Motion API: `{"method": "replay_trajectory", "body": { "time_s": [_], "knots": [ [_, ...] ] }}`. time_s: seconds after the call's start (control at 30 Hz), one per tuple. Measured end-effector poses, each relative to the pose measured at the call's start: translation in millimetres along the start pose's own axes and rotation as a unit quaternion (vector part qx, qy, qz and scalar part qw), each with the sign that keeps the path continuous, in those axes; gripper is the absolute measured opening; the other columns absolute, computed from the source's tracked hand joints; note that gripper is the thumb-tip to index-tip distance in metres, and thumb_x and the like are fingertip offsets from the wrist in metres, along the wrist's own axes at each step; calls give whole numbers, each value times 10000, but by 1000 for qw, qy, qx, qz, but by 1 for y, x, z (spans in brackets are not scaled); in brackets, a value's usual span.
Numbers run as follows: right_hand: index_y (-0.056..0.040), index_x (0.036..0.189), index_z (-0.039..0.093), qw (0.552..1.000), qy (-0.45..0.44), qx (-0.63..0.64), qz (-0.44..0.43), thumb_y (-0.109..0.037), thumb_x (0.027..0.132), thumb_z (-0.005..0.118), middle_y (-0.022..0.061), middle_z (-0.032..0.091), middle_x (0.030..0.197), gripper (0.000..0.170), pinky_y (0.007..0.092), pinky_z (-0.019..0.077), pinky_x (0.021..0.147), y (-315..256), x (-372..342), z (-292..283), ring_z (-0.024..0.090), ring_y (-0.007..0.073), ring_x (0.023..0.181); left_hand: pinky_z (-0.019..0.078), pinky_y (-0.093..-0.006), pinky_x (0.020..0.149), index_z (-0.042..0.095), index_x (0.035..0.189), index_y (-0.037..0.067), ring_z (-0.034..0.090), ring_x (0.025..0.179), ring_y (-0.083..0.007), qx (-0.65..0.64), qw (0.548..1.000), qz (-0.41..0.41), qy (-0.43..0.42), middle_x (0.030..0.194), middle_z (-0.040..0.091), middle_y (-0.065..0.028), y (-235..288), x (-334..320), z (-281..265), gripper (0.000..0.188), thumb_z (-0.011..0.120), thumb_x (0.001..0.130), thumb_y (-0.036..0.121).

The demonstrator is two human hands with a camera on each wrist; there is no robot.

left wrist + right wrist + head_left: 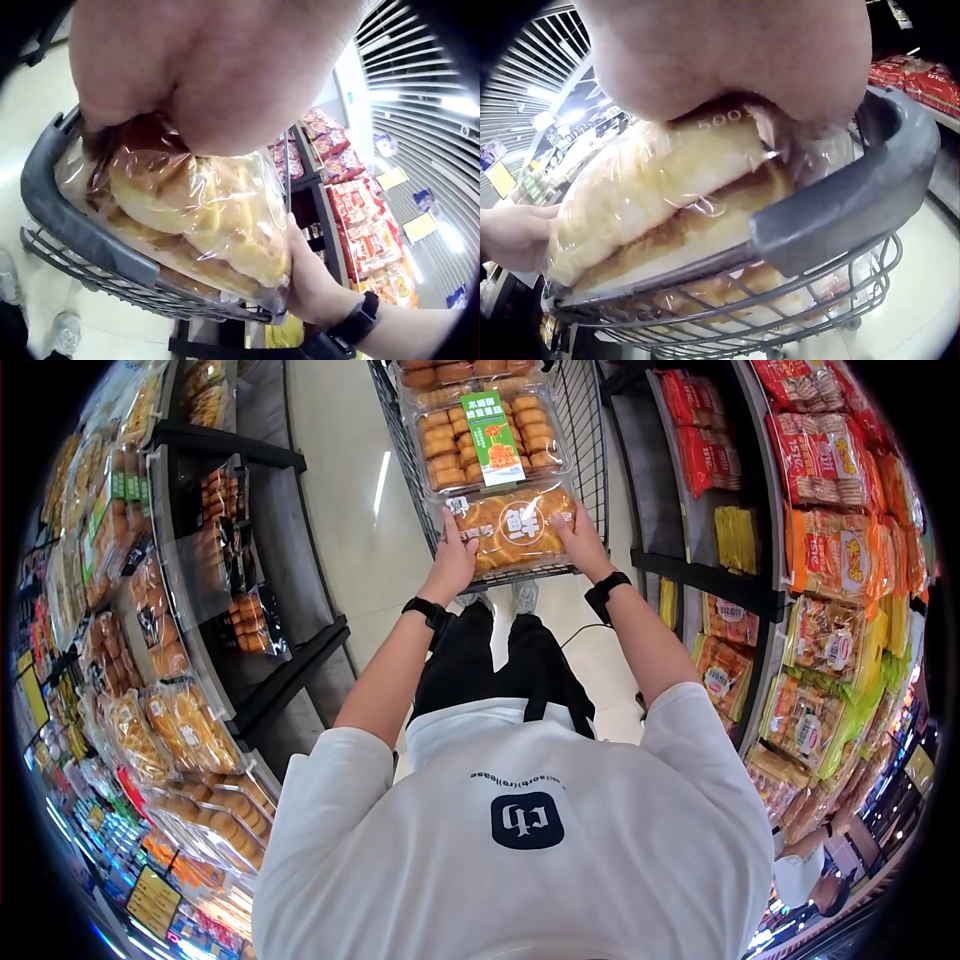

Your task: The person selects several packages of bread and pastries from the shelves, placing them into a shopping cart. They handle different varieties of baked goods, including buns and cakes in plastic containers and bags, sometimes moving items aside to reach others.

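Observation:
A clear bag of bread with white printing lies between my two hands at the near end of the shopping cart. My left hand grips its left side, thumb over the top. On the opposite side my right hand holds it the same way. In the left wrist view the bread shows golden through shiny film, above the cart's grey rim. Just beyond the bag sits a clear box of small round cakes with a green and white label.
More boxed cakes lie farther up the cart. Shelves of packaged bread stand close on the left. To the right, a shelf edge runs beside red and orange packs. Another person is at the lower right.

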State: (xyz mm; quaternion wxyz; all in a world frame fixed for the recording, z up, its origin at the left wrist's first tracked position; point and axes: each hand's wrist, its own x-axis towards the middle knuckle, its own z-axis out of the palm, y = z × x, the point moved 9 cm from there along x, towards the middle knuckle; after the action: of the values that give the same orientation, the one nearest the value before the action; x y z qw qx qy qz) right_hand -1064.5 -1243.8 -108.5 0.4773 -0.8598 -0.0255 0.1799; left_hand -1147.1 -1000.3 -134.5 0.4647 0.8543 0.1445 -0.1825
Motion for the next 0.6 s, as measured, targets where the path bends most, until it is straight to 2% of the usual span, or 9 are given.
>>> {"method": "replay_trajectory", "body": {
  "time_s": [0.07,0.13,0.17,0.23,0.3,0.4,0.5,0.57,0.6],
  "knots": [
    [42,1374,363,999,-13,35,-14,-384,938,555,270,550,1236,639,392,416,983,3,-3,1,533,360,1171,427,-479,938,-56,1497,32,537,1038,-500,-27,999,27,21,1182,514,-363,-1,-7,-8,795,503,953,186],
    [43,1375,359,998,1,41,-55,-364,947,536,273,540,1245,616,395,412,986,13,-4,-9,532,374,1161,445,-452,911,256,1458,15,557,1036,-447,-14,987,146,64,1165,556,-296,17,-23,-28,617,528,927,172],
    [43,1375,359,997,0,42,-65,-364,947,536,273,540,1245,616,395,412,986,6,-10,-19,532,374,1161,445,-452,911,256,1458,15,557,1036,-447,-12,986,150,72,1165,556,-296,24,-35,-43,617,528,927,172],
    [40,1378,355,996,-69,-57,-10,-255,939,549,281,526,1249,563,412,403,996,9,-37,-25,514,404,1161,467,-428,866,524,1250,6,588,998,-389,58,996,64,34,1086,613,-230,18,-65,-65,380,542,908,171],
    [40,1378,354,987,-84,-118,-66,-176,920,545,283,525,1241,541,422,401,999,2,-57,-29,502,415,1165,482,-427,825,596,1094,5,611,946,-365,35,998,32,42,993,642,-215,-12,-92,-84,266,545,906,186],
    [32,1368,367,954,-58,-192,-221,45,833,489,280,522,1223,549,441,400,1004,-8,-78,-29,470,436,1178,484,-455,812,606,1075,10,608,928,-404,99,990,-63,83,979,645,-235,-102,-145,-96,255,525,907,184],
    [10,1342,401,960,-109,-160,-201,106,783,414,258,514,1268,567,437,392,1020,3,-66,-25,472,419,1191,465,-504,820,611,1051,2,594,942,-426,174,955,-216,106,982,640,-252,-213,-232,-81,302,453,919,222],
    [-8,1331,425,970,-113,-129,-173,88,777,475,242,543,1249,564,429,428,975,11,-58,-28,521,408,1143,454,-534,809,632,982,-18,594,916,-435,156,934,-284,151,978,641,-260,-243,-305,-56,336,414,909,227],
    [-27,1328,428,971,-121,-146,-146,90,772,496,226,597,1165,572,436,468,898,15,-54,-28,565,399,1082,453,-537,792,657,844,-30,596,869,-446,155,935,-275,164,884,651,-260,-339,-324,-4,312,428,879,178]
  ]
}}
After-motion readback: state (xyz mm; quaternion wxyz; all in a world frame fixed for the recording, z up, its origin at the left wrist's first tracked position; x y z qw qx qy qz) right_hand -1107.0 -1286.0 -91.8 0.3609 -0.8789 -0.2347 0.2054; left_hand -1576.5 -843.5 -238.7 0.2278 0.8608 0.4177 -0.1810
